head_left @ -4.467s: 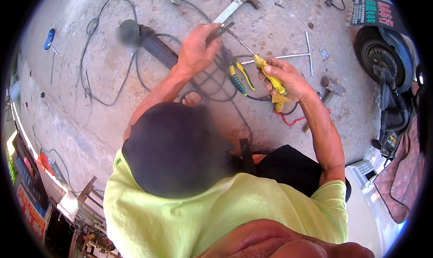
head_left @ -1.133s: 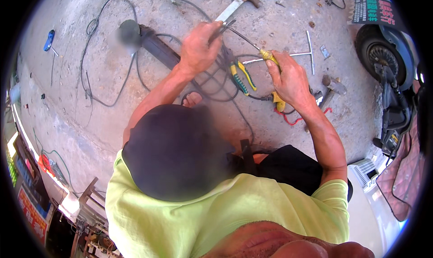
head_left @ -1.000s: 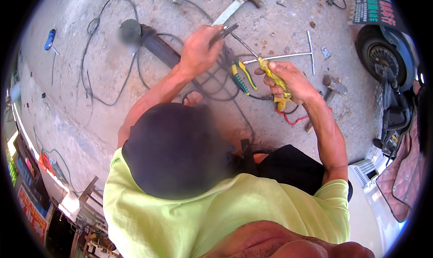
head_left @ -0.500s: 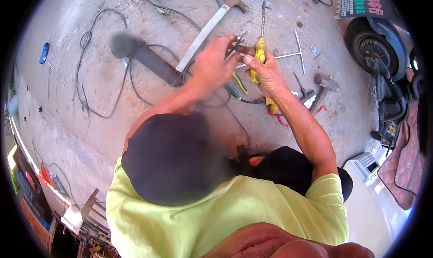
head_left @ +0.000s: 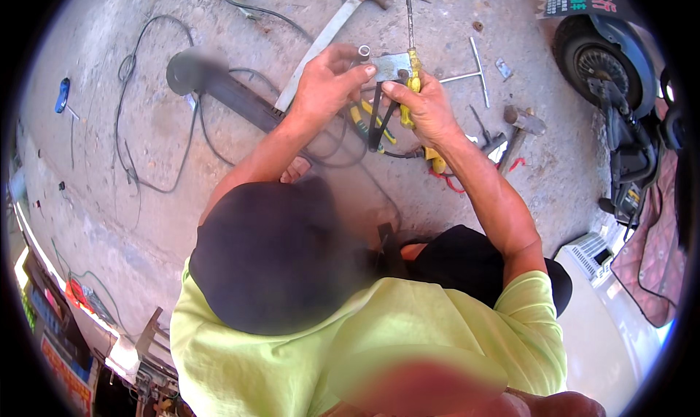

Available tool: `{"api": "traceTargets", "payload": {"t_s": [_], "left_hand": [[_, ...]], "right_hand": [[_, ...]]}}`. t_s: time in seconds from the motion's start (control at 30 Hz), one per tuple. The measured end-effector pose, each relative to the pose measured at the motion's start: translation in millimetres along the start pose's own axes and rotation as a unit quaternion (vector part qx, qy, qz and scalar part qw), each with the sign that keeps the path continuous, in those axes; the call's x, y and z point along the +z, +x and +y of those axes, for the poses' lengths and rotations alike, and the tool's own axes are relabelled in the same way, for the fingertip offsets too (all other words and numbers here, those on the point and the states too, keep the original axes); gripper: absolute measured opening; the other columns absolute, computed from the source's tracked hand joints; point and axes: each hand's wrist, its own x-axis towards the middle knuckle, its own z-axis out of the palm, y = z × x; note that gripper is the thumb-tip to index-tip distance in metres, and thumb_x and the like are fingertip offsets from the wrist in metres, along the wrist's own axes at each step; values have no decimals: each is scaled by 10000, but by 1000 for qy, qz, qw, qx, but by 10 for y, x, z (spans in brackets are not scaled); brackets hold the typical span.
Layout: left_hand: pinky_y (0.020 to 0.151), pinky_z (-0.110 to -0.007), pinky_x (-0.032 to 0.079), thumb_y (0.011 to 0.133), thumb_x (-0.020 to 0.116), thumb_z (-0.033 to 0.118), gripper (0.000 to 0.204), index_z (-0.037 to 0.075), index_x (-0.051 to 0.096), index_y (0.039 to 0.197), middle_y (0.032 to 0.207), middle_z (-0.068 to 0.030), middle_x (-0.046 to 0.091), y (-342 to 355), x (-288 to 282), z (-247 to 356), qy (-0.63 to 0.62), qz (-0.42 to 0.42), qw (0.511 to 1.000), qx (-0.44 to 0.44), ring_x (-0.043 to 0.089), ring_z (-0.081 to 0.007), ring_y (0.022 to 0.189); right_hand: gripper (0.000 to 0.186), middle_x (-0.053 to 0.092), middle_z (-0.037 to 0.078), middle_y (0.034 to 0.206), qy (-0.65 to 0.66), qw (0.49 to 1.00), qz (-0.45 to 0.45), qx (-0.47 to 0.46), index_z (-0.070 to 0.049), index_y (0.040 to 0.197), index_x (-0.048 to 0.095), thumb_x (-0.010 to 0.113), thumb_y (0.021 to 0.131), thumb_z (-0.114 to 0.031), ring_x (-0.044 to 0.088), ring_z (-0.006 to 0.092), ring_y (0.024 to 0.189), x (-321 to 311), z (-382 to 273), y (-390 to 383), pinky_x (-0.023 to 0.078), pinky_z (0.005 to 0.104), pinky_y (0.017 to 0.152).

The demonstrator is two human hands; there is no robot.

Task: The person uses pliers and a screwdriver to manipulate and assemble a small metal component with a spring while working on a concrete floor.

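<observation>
A metal bracket point(head_left: 391, 65) with a flat silver plate and black V-shaped legs is held between my two hands, above the floor. My left hand point(head_left: 332, 83) grips its left end, thumb on top; a small round metal ring point(head_left: 364, 51) shows at the fingertips. My right hand point(head_left: 426, 107) is closed round a screwdriver point(head_left: 411, 89) with a yellow handle, and its thumb presses on the bracket's right side. The screwdriver's shaft points away from me. Under the bracket, pliers point(head_left: 362, 122) with green-yellow handles lie partly hidden.
Left of my hands lies an angle grinder point(head_left: 237, 100) with its cord point(head_left: 120, 118). A long-handled hammer point(head_left: 321, 49) lies beyond it. To the right are a T-handle wrench point(head_left: 480, 71), a small hammer point(head_left: 525, 122) and a scooter wheel point(head_left: 601, 67). A blue-handled screwdriver point(head_left: 63, 95) lies far left.
The bracket has turned in my hands, so its flat plate and black legs now show. My left hand has shifted its grip at the left end. The screwdriver stays in my right hand.
</observation>
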Motion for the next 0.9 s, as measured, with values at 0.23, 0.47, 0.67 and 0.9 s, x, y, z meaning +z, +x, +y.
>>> {"api": "traceTargets", "payload": {"t_s": [0.23, 0.47, 0.67, 0.9], "left_hand": [[493, -202, 372, 933, 728, 179, 225, 25, 619, 1055, 771, -25, 642, 46, -10, -73, -28, -17, 999, -27, 562, -74, 602], [498, -193, 363, 939, 730, 206, 205, 48, 626, 1019, 773, -31, 652, 19, -79, -51, -24, -26, 998, -42, 553, -65, 598], [480, -203, 354, 945, 723, 256, 228, 52, 623, 965, 739, -17, 618, -13, -166, 88, -30, -48, 997, -45, 498, -63, 561], [485, -211, 354, 939, 723, 270, 241, 50, 624, 936, 731, -10, 601, -16, -264, 203, 29, -82, 996, -10, 479, -57, 558]], "right_hand": [[253, 662, 13, 835, 20, 1000, -10, 15, -30, 1090, 635, 729, 932, -204, 613, 89, 728, 74, -19, -25, 478, 249, 646], [247, 634, 5, 816, -43, 997, -48, 46, -47, 1026, 618, 708, 944, -262, 582, 93, 702, 10, -115, 0, 463, 266, 639], [256, 551, -24, 765, -26, 995, -70, 72, -75, 953, 588, 713, 942, -298, 506, 73, 646, 110, -283, -49, 416, 241, 601], [266, 583, -25, 727, -111, 985, -109, 70, -79, 910, 632, 660, 968, -338, 510, 64, 646, 140, -460, -96, 403, 249, 593]]}}
